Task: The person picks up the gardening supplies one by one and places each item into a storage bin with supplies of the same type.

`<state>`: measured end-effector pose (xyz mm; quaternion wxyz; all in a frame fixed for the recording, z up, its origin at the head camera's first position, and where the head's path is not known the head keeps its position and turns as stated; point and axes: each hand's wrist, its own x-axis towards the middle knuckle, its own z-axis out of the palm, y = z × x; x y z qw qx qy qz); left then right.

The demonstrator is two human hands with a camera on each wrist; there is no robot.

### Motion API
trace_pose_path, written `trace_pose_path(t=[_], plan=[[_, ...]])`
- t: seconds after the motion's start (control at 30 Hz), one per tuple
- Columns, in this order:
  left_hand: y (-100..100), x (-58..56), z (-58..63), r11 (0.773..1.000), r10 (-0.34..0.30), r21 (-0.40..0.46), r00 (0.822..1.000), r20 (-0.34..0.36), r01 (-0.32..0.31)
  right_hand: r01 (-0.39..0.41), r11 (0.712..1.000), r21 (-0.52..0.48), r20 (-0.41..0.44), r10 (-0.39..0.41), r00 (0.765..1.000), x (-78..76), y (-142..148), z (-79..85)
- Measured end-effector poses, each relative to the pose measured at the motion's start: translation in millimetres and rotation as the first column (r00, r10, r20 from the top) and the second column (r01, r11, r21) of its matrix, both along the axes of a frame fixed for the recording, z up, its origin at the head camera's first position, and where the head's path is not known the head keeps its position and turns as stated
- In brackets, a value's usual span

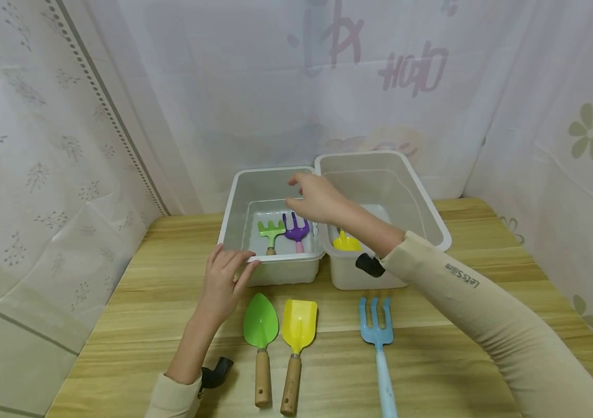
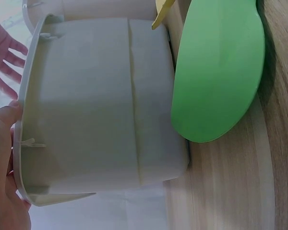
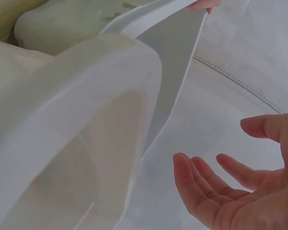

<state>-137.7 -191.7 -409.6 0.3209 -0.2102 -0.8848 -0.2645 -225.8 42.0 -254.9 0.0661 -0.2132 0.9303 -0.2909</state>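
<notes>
"Pale cloth (image 1: 212, 87) hangs at the back, behind the wooden counter (image 1: 165, 261). What are the hands up to?"

"The left hand (image 1: 225, 276) holds the front rim of the left bin (image 1: 288, 273). The right hand (image 1: 317, 197) is up over that bin, near the right bin (image 1: 345, 276). Its fingers bend a little, but it holds nothing."

"Where are the garden tools?"

"A green rake (image 1: 272, 229) and a purple fork (image 1: 297, 232) lie in the left bin, just past the left hand. A yellow tool (image 1: 347, 241) is under the right arm, in the right bin; I only see part. A green trowel (image 1: 261, 321), a yellow shovel (image 1: 299, 325) and a blue fork (image 1: 377, 334) lie to the right of the left hand, on the counter."

"What could go wrong?"

"If the left hand pulls too hard, its bin could tip or slide into the trowel. If the right arm dips, the black thing (image 1: 370, 265) on its wrist could bump the right bin."
</notes>
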Motion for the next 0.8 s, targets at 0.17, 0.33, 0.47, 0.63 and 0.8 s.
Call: trace_pose_path(t=[0.17,0.33,0.47,0.63,0.8], plan=[[0.2,0.1,-0.1,1.0,-0.003,0.006,1.0,0.003,0.003,0.009,1.0,-0.025,0.005,-0.009,1.0,4.1,0.6,-0.5],[-0.1,-0.7,-0.4,1.0,-0.013,0.015,1.0,0.007,0.013,0.016,0.999,-0.039,0.005,-0.016,1.0,8.9,3.2,-0.2],[-0.3,-1.2,-0.9,1.0,-0.013,0.014,1.0,0.011,0.013,0.01,0.999,-0.042,-0.014,-0.011,1.0,13.1,5.6,0.0],[-0.4,-1.3,-1.0,1.0,-0.014,0.017,1.0,0.014,0.014,0.003,0.998,-0.062,-0.023,-0.005,1.0,17.8,8.8,-0.8],[-0.7,-1.2,-1.2,1.0,-0.018,0.021,1.0,0.009,0.018,0.005,0.997,-0.082,-0.036,-0.008,0.999,22.6,13.0,-1.9]])
